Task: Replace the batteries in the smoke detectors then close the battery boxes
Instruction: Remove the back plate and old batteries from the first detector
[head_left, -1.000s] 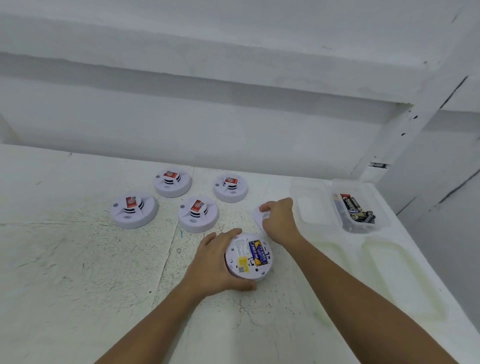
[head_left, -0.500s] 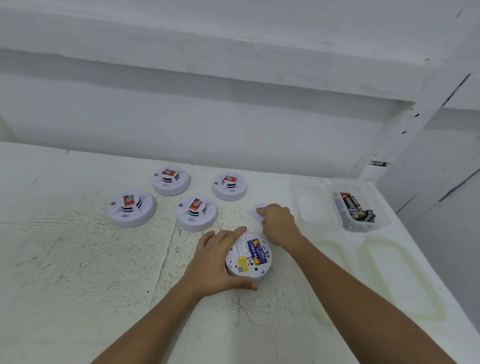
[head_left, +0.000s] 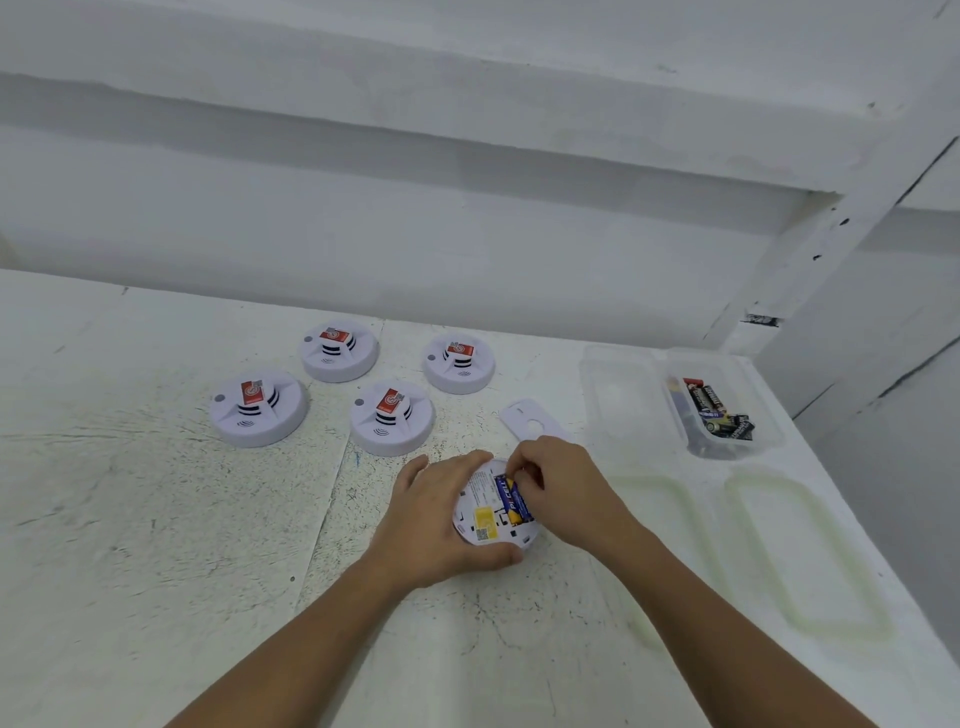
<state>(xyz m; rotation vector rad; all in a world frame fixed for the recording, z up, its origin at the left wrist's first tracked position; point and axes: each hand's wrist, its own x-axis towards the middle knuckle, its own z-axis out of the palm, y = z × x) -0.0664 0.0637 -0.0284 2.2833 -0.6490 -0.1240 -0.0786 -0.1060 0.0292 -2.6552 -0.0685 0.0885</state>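
L hand (head_left: 441, 519) grips upturned detector (head_left: 485, 519) on table (head_left: 156, 519), R hand (head_left: 566, 493) pinches the battery (head_left: 514, 501) seated in it w/ curled fingertips, cover (head_left: 535, 423) off just behind; 4 other detectors (head_left: 258, 408) look untouched, so barely begun

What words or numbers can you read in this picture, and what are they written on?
"CELL": on the blue battery in the upturned detector; the letters before it are blurred.
On the red labels of the four other detectors: a white mark, too blurred to read.
On the yellow sticker and code square of the upturned detector: too small to read.
On the black batteries in the clear box: print too blurred.
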